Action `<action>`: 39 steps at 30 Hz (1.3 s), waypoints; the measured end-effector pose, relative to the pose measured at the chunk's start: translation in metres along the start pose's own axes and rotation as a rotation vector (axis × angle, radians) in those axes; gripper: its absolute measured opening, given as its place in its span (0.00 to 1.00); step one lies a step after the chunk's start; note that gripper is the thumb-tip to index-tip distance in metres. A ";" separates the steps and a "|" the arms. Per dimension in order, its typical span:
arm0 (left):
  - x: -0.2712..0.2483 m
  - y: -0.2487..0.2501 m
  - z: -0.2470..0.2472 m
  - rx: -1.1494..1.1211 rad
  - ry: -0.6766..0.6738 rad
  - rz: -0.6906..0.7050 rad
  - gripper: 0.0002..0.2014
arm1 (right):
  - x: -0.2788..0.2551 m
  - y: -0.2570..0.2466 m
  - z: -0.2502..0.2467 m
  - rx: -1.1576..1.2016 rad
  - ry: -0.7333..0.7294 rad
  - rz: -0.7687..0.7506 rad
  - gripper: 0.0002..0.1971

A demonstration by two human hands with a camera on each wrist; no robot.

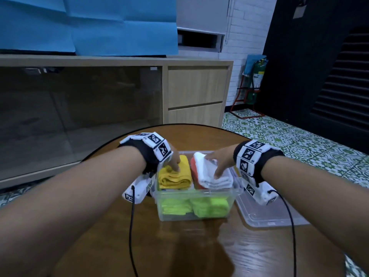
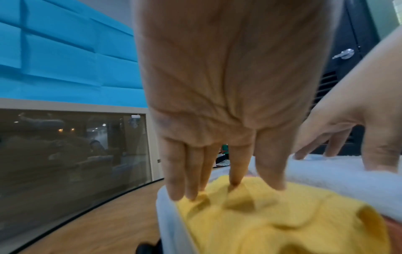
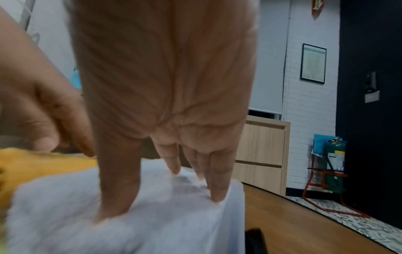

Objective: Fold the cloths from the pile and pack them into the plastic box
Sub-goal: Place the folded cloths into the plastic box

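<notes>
Bare forearms. Each wrist carries a black strap [image 1: 146, 154] ringed with white blocks bearing black square-coded markers [image 1: 250, 154]; a white camera housing [image 1: 137, 189] hangs beneath, trailing a black cable [image 1: 130, 232].

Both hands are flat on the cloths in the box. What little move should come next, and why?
Probably lift both hands and reach for the lid lying right of the plastic box: the left hand presses the yellow cloth, the right hand the white cloth, and both stacks stand above the rim.
</notes>
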State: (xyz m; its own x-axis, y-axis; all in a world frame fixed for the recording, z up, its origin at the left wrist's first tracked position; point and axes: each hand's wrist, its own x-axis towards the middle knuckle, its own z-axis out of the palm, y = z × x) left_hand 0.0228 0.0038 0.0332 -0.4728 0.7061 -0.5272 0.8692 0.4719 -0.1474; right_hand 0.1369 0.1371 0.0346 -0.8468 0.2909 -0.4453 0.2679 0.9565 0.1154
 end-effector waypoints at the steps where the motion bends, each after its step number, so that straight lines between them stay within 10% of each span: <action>1: -0.002 0.000 0.000 -0.004 0.047 0.011 0.21 | -0.003 -0.001 0.003 0.004 0.012 0.006 0.38; 17: 0.003 0.020 0.050 0.066 0.289 0.032 0.28 | 0.014 -0.012 0.036 -0.118 0.038 0.031 0.44; 23: 0.020 0.015 0.037 0.105 0.162 0.034 0.39 | 0.040 -0.009 0.030 -0.183 -0.025 0.055 0.48; 39: -0.004 0.020 0.020 0.092 0.082 -0.015 0.30 | 0.018 0.005 0.032 -0.055 0.070 -0.052 0.39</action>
State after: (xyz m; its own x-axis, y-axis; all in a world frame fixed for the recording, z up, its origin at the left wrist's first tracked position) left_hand 0.0449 -0.0006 0.0157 -0.4932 0.7415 -0.4549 0.8695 0.4356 -0.2328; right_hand 0.1381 0.1466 -0.0011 -0.8895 0.2400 -0.3889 0.1989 0.9695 0.1433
